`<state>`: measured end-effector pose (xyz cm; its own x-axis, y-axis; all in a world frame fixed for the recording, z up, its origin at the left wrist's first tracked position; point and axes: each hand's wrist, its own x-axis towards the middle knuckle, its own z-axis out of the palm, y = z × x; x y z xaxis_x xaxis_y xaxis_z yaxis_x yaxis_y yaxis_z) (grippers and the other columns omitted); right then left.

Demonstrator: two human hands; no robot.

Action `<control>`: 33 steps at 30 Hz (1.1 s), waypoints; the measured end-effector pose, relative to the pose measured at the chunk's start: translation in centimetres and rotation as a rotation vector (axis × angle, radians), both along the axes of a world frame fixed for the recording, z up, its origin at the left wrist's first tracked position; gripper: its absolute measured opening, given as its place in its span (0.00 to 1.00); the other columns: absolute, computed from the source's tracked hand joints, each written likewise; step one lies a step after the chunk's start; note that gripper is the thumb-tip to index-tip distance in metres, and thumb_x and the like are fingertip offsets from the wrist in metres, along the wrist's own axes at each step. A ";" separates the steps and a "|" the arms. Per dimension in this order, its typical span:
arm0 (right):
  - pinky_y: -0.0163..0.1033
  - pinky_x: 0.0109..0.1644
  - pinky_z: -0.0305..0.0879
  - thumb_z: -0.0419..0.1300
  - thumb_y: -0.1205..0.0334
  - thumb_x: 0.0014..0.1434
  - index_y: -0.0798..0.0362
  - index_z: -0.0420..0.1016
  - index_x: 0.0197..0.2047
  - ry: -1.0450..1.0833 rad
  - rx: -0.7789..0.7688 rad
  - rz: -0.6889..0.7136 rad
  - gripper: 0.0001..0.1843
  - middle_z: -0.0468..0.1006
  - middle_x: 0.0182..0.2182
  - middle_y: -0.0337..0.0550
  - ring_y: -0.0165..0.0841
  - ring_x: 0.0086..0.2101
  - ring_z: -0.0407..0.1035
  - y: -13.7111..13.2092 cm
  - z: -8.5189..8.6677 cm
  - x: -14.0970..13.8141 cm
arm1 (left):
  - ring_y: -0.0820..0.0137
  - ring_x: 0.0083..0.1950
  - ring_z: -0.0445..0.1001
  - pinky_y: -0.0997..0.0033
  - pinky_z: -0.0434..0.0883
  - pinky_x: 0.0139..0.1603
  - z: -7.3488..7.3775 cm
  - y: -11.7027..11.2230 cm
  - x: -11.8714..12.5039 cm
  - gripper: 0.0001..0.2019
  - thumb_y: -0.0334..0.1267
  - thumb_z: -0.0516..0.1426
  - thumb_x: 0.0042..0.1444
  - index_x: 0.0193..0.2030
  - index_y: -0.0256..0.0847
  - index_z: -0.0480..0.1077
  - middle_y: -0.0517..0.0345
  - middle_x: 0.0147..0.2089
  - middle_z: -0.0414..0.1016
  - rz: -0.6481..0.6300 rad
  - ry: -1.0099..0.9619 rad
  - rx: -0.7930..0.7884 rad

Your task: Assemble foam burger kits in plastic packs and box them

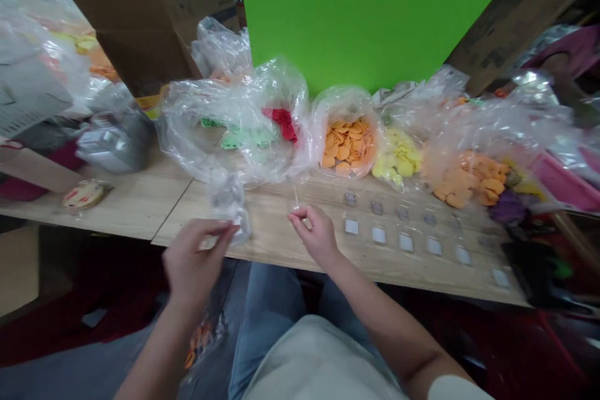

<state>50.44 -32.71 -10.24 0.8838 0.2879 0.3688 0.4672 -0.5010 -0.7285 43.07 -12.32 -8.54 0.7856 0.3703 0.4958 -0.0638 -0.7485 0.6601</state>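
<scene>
My left hand (197, 256) pinches the corner of a crumpled clear plastic bag (229, 209) at the near edge of a wooden tabletop (126, 209). My right hand (315, 234) holds a thin pale stick (295, 197) upright between thumb and forefinger. To the right of that hand, two rows of small square pieces (372, 222) lie on the wood, some pale and some grey. Each may sit in a clear wrapper, but the picture does not settle that.
Along the back stand open plastic bags of orange discs (347, 145), yellow discs (398, 159), and green and red pieces (281, 125). A green board (356, 6) rises behind them. Cardboard (140, 12) stands at the back left, and a round patterned disc (84, 195) lies at the left.
</scene>
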 end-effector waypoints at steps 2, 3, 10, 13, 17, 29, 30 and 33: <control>0.38 0.43 0.59 0.53 0.60 0.60 0.53 0.70 0.29 -0.115 -0.297 -0.016 0.10 0.73 0.26 0.41 0.32 0.32 0.66 -2.5 -0.9 0.5 | 0.68 0.35 0.71 0.66 0.67 0.39 -1.4 -2.8 2.1 0.05 0.39 0.57 0.53 0.30 0.43 0.72 0.58 0.29 0.73 -0.241 0.097 0.270; 0.40 0.45 0.58 0.52 0.62 0.60 0.53 0.70 0.29 -0.151 -0.442 -0.013 0.10 0.73 0.26 0.41 0.33 0.33 0.66 -3.4 -1.4 0.6 | 0.67 0.35 0.71 0.65 0.67 0.42 -2.2 -4.1 3.2 0.06 0.38 0.55 0.55 0.31 0.43 0.73 0.58 0.29 0.72 -0.335 0.135 0.380; 0.50 0.58 0.47 0.59 0.52 0.54 0.54 0.70 0.44 -0.115 -0.788 -0.012 0.17 0.74 0.34 0.46 0.40 0.42 0.64 -5.9 -3.9 -1.1 | 0.56 0.60 0.61 0.46 0.44 0.63 -5.2 -6.8 3.4 0.26 0.39 0.58 0.50 0.57 0.44 0.61 0.48 0.58 0.66 -0.592 0.306 0.644; 0.50 0.57 0.47 0.58 0.52 0.56 0.54 0.70 0.46 -0.088 -0.792 -0.008 0.18 0.73 0.35 0.47 0.39 0.42 0.63 -6.1 -4.0 -1.4 | 0.54 0.65 0.51 0.46 0.45 0.63 -5.2 -3.6 0.5 0.25 0.41 0.55 0.53 0.59 0.42 0.60 0.45 0.64 0.56 -0.378 0.300 0.659; 0.52 0.58 0.46 0.58 0.51 0.55 0.54 0.72 0.42 -0.070 -0.776 -0.011 0.17 0.73 0.34 0.47 0.40 0.41 0.63 -5.9 -3.2 -1.1 | 0.57 0.57 0.65 0.49 0.49 0.61 -5.2 1.1 -1.4 0.17 0.37 0.49 0.58 0.53 0.40 0.65 0.44 0.55 0.69 -0.246 0.379 0.676; 0.37 0.36 0.68 0.56 0.55 0.56 0.52 0.59 0.56 0.437 0.183 0.206 0.26 0.73 0.43 0.45 0.31 0.36 0.69 3.7 -0.9 -1.8 | 0.70 0.43 0.74 0.56 0.55 0.61 -1.6 2.0 -1.3 0.05 0.34 0.54 0.55 0.37 0.45 0.71 0.61 0.37 0.77 -0.339 0.060 0.489; 0.34 0.31 0.67 0.55 0.56 0.56 0.52 0.55 0.58 0.535 0.264 0.189 0.27 0.74 0.41 0.44 0.29 0.31 0.69 4.7 -1.2 -1.4 | 0.69 0.46 0.73 0.55 0.53 0.62 -1.7 1.4 -1.4 0.07 0.33 0.54 0.55 0.40 0.47 0.70 0.61 0.40 0.77 -0.420 0.034 0.535; 0.31 0.23 0.64 0.51 0.63 0.55 0.53 0.54 0.57 0.623 0.344 0.027 0.25 0.75 0.32 0.38 0.25 0.22 0.67 6.2 -2.2 0.4 | 0.61 0.60 0.62 0.54 0.56 0.61 -3.3 0.4 -1.4 0.19 0.36 0.56 0.54 0.54 0.43 0.64 0.47 0.56 0.68 -0.332 0.040 0.523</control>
